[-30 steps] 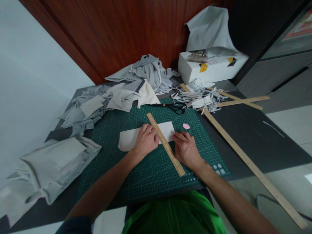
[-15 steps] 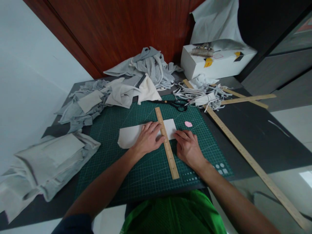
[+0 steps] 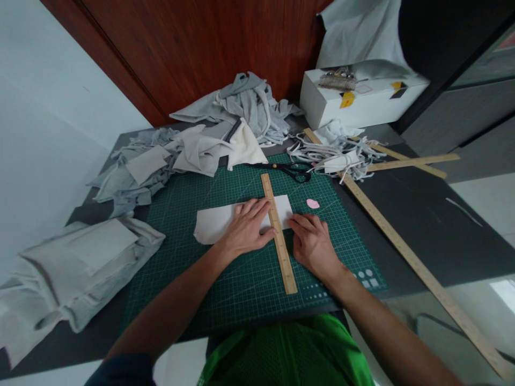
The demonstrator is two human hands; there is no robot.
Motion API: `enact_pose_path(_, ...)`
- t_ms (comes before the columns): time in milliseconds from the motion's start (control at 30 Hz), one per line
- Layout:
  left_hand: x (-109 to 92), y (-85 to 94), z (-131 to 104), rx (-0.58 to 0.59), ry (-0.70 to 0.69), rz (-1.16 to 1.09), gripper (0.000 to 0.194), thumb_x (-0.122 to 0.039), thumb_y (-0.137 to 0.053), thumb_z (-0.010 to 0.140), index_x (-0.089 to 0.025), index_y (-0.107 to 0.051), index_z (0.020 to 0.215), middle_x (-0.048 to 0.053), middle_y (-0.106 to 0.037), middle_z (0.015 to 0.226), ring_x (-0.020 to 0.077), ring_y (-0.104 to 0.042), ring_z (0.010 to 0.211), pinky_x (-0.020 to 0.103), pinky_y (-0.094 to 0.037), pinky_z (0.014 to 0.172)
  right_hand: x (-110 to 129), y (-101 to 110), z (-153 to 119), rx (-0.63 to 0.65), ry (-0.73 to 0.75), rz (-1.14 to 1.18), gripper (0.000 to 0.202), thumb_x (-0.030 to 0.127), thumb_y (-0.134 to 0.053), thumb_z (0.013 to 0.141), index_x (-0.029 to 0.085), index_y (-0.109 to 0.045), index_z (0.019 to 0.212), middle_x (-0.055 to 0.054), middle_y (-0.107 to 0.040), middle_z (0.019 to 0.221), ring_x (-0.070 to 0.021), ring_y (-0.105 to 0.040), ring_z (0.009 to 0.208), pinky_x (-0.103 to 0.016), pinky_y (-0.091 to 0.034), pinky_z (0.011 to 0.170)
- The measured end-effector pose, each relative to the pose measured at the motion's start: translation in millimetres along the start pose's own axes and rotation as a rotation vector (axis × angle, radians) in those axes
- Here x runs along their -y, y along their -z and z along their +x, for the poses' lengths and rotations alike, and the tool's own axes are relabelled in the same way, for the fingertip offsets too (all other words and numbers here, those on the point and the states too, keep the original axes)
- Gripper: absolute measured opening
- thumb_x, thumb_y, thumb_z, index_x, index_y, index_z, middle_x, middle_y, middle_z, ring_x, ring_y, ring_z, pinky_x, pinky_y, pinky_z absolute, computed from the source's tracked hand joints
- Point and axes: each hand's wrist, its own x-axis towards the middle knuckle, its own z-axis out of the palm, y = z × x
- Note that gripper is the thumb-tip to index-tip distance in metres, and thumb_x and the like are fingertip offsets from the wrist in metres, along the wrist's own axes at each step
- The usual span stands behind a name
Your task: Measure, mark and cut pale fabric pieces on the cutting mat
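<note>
A white piece (image 3: pixel 213 222) with a rounded left end lies on the green cutting mat (image 3: pixel 237 289). A short wooden ruler (image 3: pixel 284 260) crosses over it near its right end. My left hand (image 3: pixel 250 228) lies flat on the piece, fingers spread, with the fingertips and thumb against the ruler's left edge. My right hand (image 3: pixel 314 241) has its fingers curled together at the piece's right edge; whatever is between the fingertips is too small to make out. A small pink piece (image 3: pixel 313 203) lies above my right hand. Black scissors (image 3: pixel 287 168) rest at the mat's far edge.
Grey cloth piles (image 3: pixel 140 171) and folded cloth (image 3: pixel 80 262) lie on the left, with more cloth (image 3: pixel 251 104) at the back. Cords and scraps (image 3: pixel 340 158) lie by crossed wooden strips (image 3: pixel 418 161). A long ruler (image 3: pixel 402 252) overhangs the table's front right. A white box (image 3: pixel 368 104) stands behind.
The short ruler's far end has shifted slightly right, and the fingers of my left hand have moved slightly right with it. My right hand stays by the piece's right edge.
</note>
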Motion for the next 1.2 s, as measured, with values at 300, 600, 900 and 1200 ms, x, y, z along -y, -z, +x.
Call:
enact_pose_path(300,1.4,-1.7,0.4,-0.008,0.000,0.015,0.070,-0.052,-0.062,0.096,-0.020,-0.045,0.156,0.011,-0.046,0.165,0.0367,-0.042,0.144,0.054,-0.035,0.113,0.0,-0.2,0.2,-0.005,-0.001,0.002,0.038,0.011,-0.049,0.093,0.018,-0.073,0.122,-0.010,-0.069,0.139,-0.0307,-0.053,0.121,-0.046,-0.041,0.097)
enact_pose_path(600,1.5,-1.2,0.7,-0.001,0.000,0.026,0.071,-0.054,-0.061,0.096,-0.020,-0.044,0.157,0.011,-0.045,0.166,0.0367,-0.042,0.144,0.054,-0.035,0.112,0.3,-0.3,0.2,-0.019,-0.008,0.030,0.040,0.010,-0.048,0.092,0.018,-0.073,0.122,-0.010,-0.069,0.139,-0.0312,-0.053,0.122,-0.046,-0.041,0.096)
enact_pose_path(900,1.4,0.1,0.6,0.014,0.004,0.035,0.070,-0.055,-0.059,0.097,-0.021,-0.044,0.157,0.010,-0.045,0.166,0.0353,-0.041,0.144,0.053,-0.036,0.112,-0.1,-1.3,-0.1,-0.054,0.012,0.022,0.037,0.009,-0.050,0.092,0.018,-0.073,0.120,-0.010,-0.070,0.137,-0.0307,-0.055,0.119,-0.046,-0.042,0.093)
enact_pose_path(1200,0.4,-2.0,0.8,0.019,0.017,0.059,0.072,-0.057,-0.057,0.098,-0.020,-0.044,0.158,0.009,-0.044,0.167,0.0355,-0.041,0.145,0.053,-0.035,0.113,-3.5,-4.4,-0.8,-0.105,0.051,0.027,0.036,0.008,-0.053,0.089,0.019,-0.072,0.117,-0.010,-0.071,0.134,-0.0321,-0.056,0.117,-0.047,-0.043,0.088)
